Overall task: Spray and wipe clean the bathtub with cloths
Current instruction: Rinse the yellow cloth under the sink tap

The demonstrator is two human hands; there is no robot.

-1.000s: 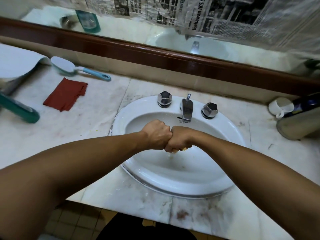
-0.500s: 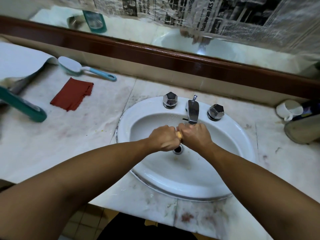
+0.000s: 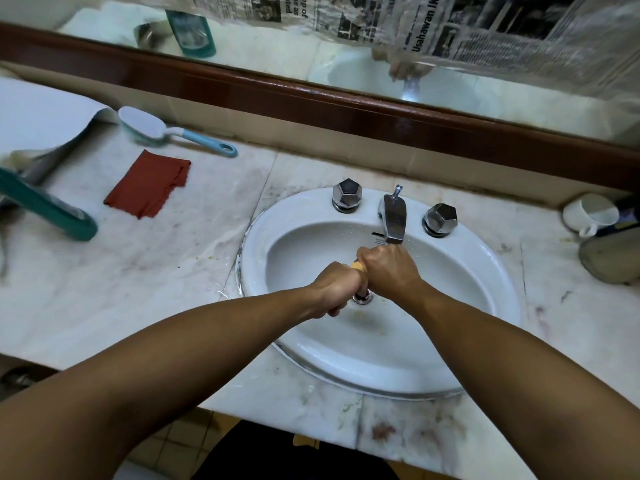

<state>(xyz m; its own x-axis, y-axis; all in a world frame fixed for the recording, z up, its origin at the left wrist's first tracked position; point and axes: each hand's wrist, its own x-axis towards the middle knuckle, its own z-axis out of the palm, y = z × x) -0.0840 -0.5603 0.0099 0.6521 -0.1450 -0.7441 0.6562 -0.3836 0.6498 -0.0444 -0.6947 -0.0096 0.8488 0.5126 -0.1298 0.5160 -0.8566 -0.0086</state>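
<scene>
Both fists curl tight round a yellow cloth [image 3: 357, 266], the left hand [image 3: 337, 285] and right hand [image 3: 388, 271] touching above the drain [image 3: 363, 298] of the white sink [image 3: 450, 358]. At ten o'clock from them a red cloth [image 3: 149, 183] lies on the counter [image 3: 138, 289], with a brush [image 3: 145, 128] beyond it. The spout [image 3: 394, 216] is at twelve and a white cup [image 3: 590, 213] at three.

I saw a veined marble worktop [image 3: 156, 271], smooth but stained, round a glossy white ceramic sink [image 3: 381, 362]. The spout [image 3: 394, 216] and faceted knobs [image 3: 347, 194] were polished metal. The red cloth [image 3: 149, 183] looked matt, the brush [image 3: 145, 124] smooth plastic, the mirror frame [image 3: 311, 105] glossy varnished wood, the newspaper [image 3: 485, 36] crinkled paper.
</scene>
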